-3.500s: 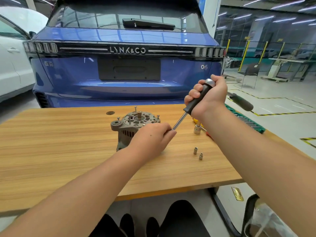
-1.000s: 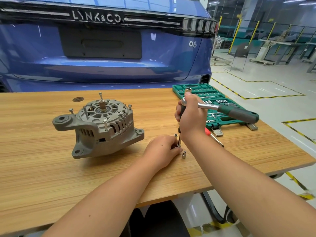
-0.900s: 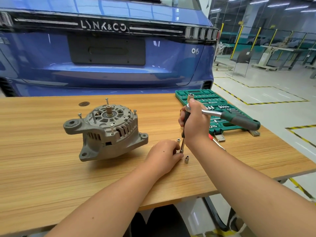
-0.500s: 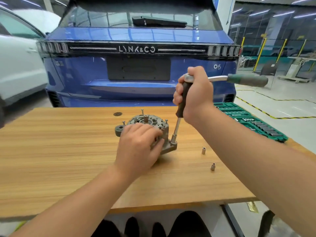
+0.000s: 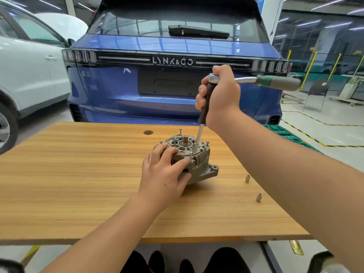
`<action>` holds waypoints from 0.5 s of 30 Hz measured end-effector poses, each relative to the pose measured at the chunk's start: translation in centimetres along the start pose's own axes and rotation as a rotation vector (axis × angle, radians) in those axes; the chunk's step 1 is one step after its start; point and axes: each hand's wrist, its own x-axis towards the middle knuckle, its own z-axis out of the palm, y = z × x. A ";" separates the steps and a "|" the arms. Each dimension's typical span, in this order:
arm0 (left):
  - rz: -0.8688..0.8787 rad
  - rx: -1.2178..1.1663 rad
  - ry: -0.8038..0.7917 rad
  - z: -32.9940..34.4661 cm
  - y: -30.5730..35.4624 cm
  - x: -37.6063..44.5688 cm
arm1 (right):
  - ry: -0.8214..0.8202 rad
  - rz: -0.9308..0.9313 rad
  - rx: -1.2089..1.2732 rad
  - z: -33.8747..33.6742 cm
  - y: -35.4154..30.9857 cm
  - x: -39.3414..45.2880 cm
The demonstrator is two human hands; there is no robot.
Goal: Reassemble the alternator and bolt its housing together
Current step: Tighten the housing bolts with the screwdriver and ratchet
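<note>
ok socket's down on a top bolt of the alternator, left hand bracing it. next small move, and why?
Probably start turning the driver to run that bolt down. The right hand grips the driver handle with the ratchet, and the socket sits on the alternator top. The left hand holds the housing. Other bolts stand proud, so seat this one before moving on.

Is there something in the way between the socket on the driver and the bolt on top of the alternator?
Nothing visible. The socket already sits down on the alternator top, and the left hand grips the housing's near side.
</note>
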 end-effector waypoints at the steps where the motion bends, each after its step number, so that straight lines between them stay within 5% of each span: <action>1: -0.025 0.002 0.019 0.3 0.4 0.0 | -0.001 0.002 0.009 0.0 0.0 0.1; 7: -0.214 -0.104 0.102 1.5 2.5 0.5 | -0.030 0.015 -0.021 0.1 0.4 -0.1; 15: -0.198 -0.054 0.070 1.5 2.3 0.4 | -0.068 0.001 -0.113 0.6 0.8 0.0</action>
